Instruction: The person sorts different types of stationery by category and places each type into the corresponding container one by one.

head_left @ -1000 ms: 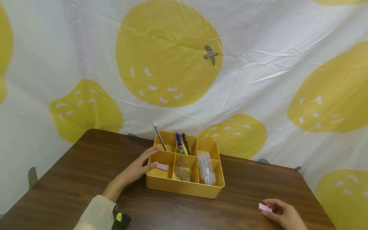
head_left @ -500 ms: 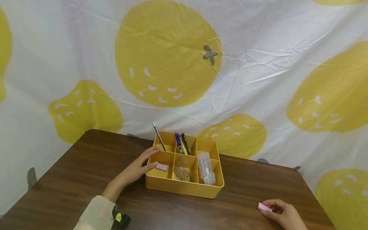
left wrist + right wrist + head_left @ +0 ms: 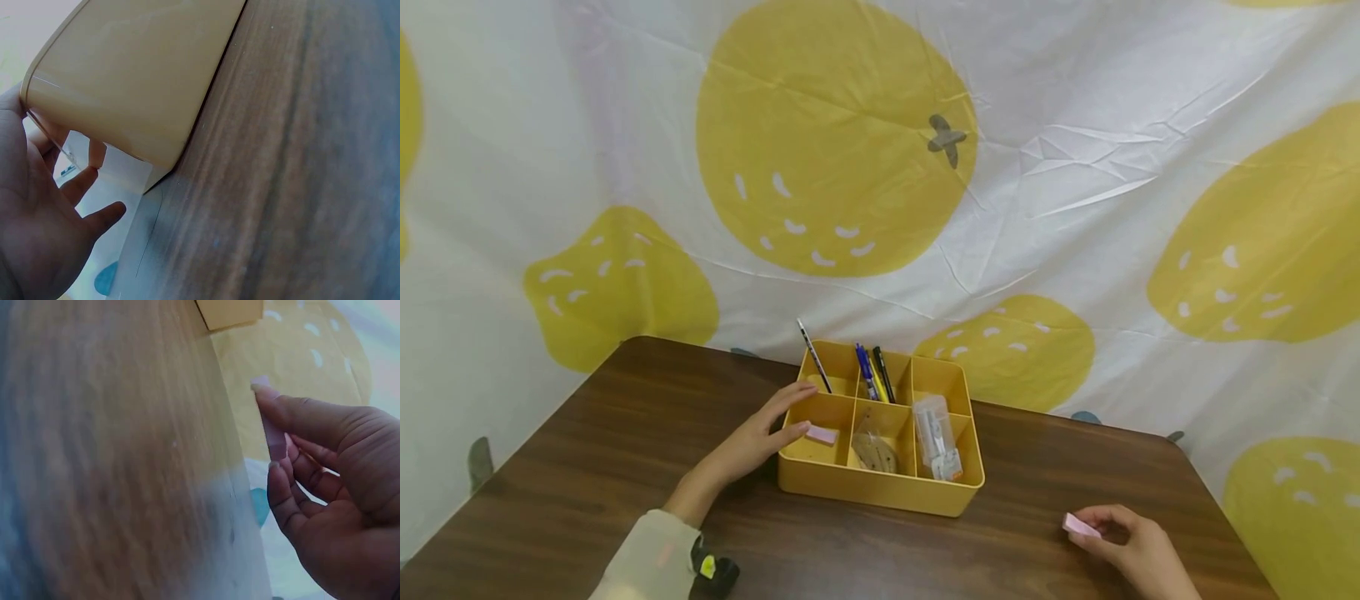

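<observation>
A yellow organizer box (image 3: 872,493) with several compartments stands on the table. My left hand (image 3: 741,450) holds its left wall, thumb and forefinger over the rim. In the left wrist view the other fingers (image 3: 80,186) hang along the outer side. One pink eraser (image 3: 822,434) lies in the front left compartment, beside my thumb. Away to the right, my right hand (image 3: 1138,550) pinches a second small pink eraser (image 3: 1081,525) just above the table. The right wrist view shows this eraser (image 3: 273,428) between thumb and fingertips.
A pencil (image 3: 814,356) leans in the back left compartment, and several pens (image 3: 876,375) stand beside it. A brownish item (image 3: 876,454) in clear wrapping fills the front middle one. A clear plastic case (image 3: 937,437) leans at right. Behind the wooden table (image 3: 625,433) hangs a fruit-print cloth (image 3: 865,50).
In the last half second my right hand has lifted slightly and shifted left with the eraser. My left hand has stayed on the box.
</observation>
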`<state>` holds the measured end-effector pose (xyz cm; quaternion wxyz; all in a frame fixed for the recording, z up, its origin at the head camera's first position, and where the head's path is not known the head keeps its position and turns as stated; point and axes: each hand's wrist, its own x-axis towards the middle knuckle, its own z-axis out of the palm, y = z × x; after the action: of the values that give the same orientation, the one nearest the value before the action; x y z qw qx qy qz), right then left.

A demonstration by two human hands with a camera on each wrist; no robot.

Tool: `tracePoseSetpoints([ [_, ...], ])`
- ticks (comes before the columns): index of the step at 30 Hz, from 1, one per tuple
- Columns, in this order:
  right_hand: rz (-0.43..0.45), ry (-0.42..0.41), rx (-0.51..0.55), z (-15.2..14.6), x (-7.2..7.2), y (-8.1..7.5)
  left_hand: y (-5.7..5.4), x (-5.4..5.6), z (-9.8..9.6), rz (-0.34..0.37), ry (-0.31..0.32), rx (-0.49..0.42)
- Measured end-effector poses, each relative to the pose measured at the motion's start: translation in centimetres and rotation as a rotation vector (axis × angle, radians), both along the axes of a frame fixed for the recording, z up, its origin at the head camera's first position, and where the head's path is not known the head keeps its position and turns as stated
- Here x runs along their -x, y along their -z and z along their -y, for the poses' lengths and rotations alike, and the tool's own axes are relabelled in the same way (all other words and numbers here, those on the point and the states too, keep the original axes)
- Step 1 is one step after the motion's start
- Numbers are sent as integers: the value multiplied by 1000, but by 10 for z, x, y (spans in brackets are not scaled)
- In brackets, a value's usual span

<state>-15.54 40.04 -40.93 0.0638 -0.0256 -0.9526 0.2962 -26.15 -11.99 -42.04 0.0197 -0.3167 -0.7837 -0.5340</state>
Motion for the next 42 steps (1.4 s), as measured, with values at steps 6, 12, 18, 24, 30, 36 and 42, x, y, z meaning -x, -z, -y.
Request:
tracePoseSetpoints([
  [6, -82, -58, 14, 12, 1, -7, 0, 0, 0, -10, -2, -2],
  [12, -181, -136, 6, 22, 3, -15, 2, 1, 0, -16, -3, -4],
  [18, -212, -209, 44, 35, 6, -25, 5, 3, 0, -11, -9, -6],
  [24, -250, -273, 51, 49, 11, -37, 3, 2, 0, -7, -6, -7],
  [30, -233, -324, 86, 66, 16, -49, 4, 1, -1, -19, -4, -11],
  [36, -225, -343, 110, 82, 21, -61, 3, 1, -2, -19, -6, -9],
  [42, -216, -379, 170, 107, 23, -76, 4, 3, -1, -18, -10, -7],
])
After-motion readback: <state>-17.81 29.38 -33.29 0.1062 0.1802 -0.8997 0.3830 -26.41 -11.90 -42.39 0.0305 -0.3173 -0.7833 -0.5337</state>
